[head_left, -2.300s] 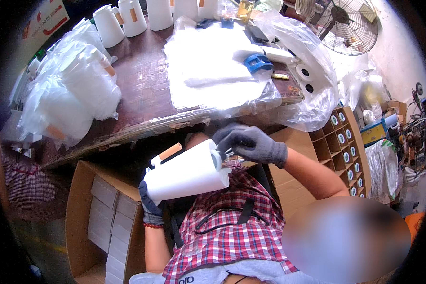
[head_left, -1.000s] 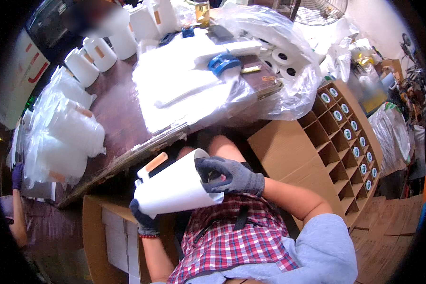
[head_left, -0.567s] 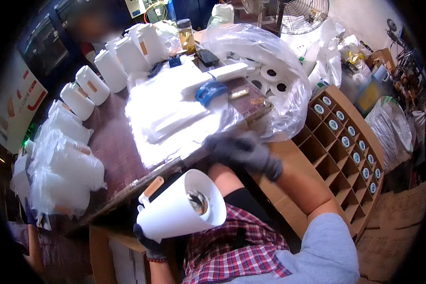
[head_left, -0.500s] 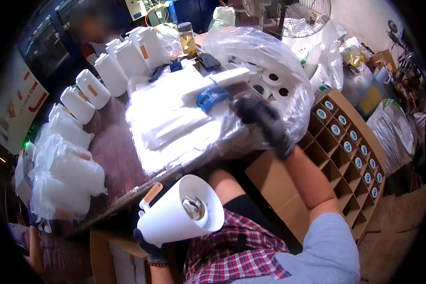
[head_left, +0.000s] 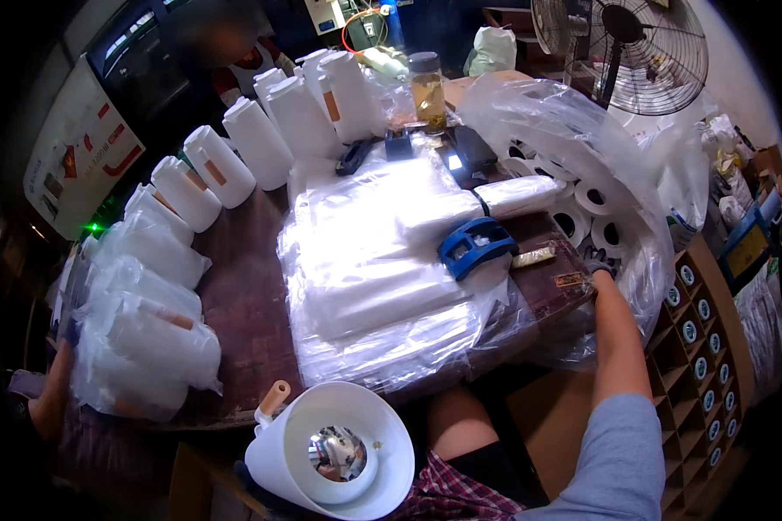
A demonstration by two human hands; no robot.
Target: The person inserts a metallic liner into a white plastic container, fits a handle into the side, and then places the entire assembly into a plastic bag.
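My left hand (head_left: 259,488), in a dark glove and mostly hidden behind the jug, holds a white vacuum jug body (head_left: 265,460) in front of the table's near edge. Its wide opening faces up toward me. Inside shows a round mirrored silver liner (head_left: 337,453), and a wood-coloured handle (head_left: 275,398) sticks up at its left. My right arm stretches to the table's right side. There my gloved right hand (head_left: 599,260) is at a clear plastic bag (head_left: 643,226) of white rings with dark centres (head_left: 593,198); its fingers are too hidden to read.
White jugs (head_left: 256,143) line the table's left and back, several wrapped in clear plastic (head_left: 148,339). Plastic sheets (head_left: 374,260), a blue tape dispenser (head_left: 476,247) and a jar (head_left: 427,91) lie or stand mid-table. At right is a divided carton (head_left: 669,373). A person (head_left: 235,65) is behind.
My right hand has moved from beside the blue tape dispenser to the bag of rings. The jug is lower in view and its opening faces me more. The whole view has shifted.
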